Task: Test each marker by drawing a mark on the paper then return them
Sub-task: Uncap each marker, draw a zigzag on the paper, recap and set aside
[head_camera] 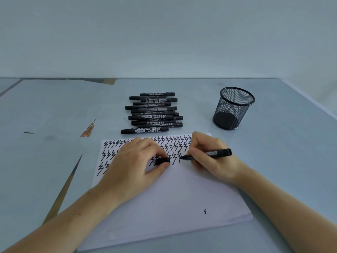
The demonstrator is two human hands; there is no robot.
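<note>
A white stack of paper (173, 198) lies in front of me, its upper part covered with rows of black zigzag marks. My right hand (209, 156) grips an uncapped black marker (217, 153) with its tip touching the paper at the end of the third row. My left hand (135, 167) rests on the paper and pinches the marker's black cap (162, 161) between thumb and fingers. Several capped black markers (153, 113) lie in a pile just beyond the paper.
A black mesh pen cup (233, 108) stands empty at the back right. The grey table covering (54, 110) is torn at the left, showing brown patches. A small stray mark (205, 211) sits low on the paper.
</note>
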